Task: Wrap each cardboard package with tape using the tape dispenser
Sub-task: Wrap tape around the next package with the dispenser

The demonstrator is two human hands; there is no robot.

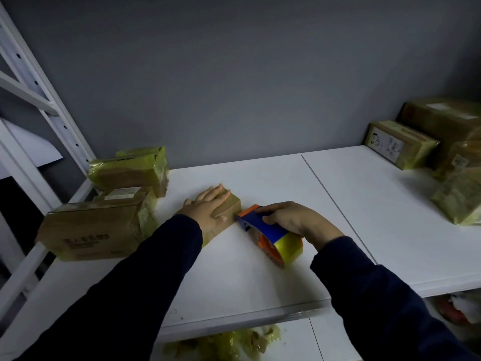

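Note:
A small cardboard package (229,208) lies on the white shelf (260,269) near its middle. My left hand (208,207) presses flat on top of it, fingers straight. My right hand (296,220) grips the blue and orange tape dispenser (260,225), which carries a roll of yellow tape (290,247). The dispenser's front end touches the package's right side. The near part of the package is hidden under my left wrist and sleeve.
Several taped packages stand at the left, the nearest (96,227) at the shelf's edge, another (130,170) behind it. More packages (400,144) sit at the back right. A white rack post (46,100) rises at the left. Crumpled tape scraps (229,345) lie below.

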